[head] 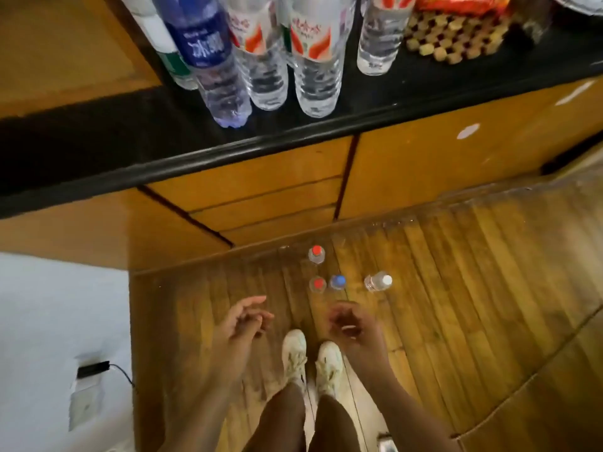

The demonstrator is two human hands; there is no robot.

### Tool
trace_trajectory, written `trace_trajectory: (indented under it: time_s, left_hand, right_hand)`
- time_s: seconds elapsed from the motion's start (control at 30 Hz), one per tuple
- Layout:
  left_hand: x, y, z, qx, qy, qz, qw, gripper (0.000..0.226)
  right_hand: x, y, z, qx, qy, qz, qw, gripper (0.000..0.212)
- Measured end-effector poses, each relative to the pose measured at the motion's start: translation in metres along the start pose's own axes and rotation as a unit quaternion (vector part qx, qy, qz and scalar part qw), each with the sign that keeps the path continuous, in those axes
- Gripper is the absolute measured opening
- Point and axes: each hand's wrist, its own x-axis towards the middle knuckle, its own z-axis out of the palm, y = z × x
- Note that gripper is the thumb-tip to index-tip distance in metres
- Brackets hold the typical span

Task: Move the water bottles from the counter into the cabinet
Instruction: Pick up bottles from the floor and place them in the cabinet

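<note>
Standing before the black counter (98, 151), the person holds both hands low in the lower middle of the frame, neither holding anything. The left hand (243, 324) has its fingers loosely extended and slightly spread; the right hand (352, 324) has its fingers loosely curled around nothing. The water bottles are split between two places: five stand along the counter edge at the top of the frame, among them a blue-labelled bottle (208, 57) and a red-and-white-labelled bottle (315, 60), while four more stand upright on the wooden floor (456, 288) just ahead of the white shoes (311, 357), including a blue-capped bottle (338, 281). The cabinet doors (261, 197) below the counter look closed. Opening one first seems sensible, then gripping each bottle around its body, one per hand, and setting it upright well inside so later ones fit.
</note>
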Motion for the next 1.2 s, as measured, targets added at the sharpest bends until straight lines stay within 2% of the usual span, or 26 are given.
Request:
trace_trajectory:
  time_s: [0.1,0.3,0.53,0.67,0.8,0.9,0.97,1.2]
  left_hand:
    - [0.039,-0.057,0.025,0.027,-0.022,-0.06,0.998,0.035]
    - [0.13,-0.184,0.08,0.089,-0.107,-0.123,0.983,0.039]
    - [0.22,-0.313,0.13,0.132,-0.122,-0.124,0.976,0.053]
    - [0.263,-0.369,0.145,0.176,-0.138,-0.106,0.969,0.069]
    - [0.294,-0.401,0.162,0.138,-0.178,-0.082,0.971,0.083]
    - [0.308,-0.417,0.171,0.162,-0.217,-0.038,0.962,0.089]
    - [0.316,-0.425,0.175,0.163,-0.23,-0.041,0.959,0.092]
    - [0.326,-0.432,0.183,0.103,-0.233,-0.049,0.966,0.082]
  right_hand:
    - [0.03,0.06,-0.01,-0.005,0.022,0.047,0.999,0.032]
    - [0.099,0.189,-0.019,-0.008,0.051,0.108,0.993,0.043]
    - [0.188,0.328,-0.022,-0.059,0.022,0.151,0.987,0.052]
    - [0.231,0.387,-0.013,-0.12,0.002,0.127,0.985,0.066]
    - [0.263,0.425,0.003,-0.188,-0.042,0.083,0.978,0.082]
    - [0.281,0.44,0.012,-0.17,-0.045,0.046,0.983,0.083]
    - [0.289,0.448,0.017,-0.151,-0.037,0.033,0.987,0.083]
    - [0.303,0.456,0.025,-0.109,-0.016,0.025,0.994,0.081]
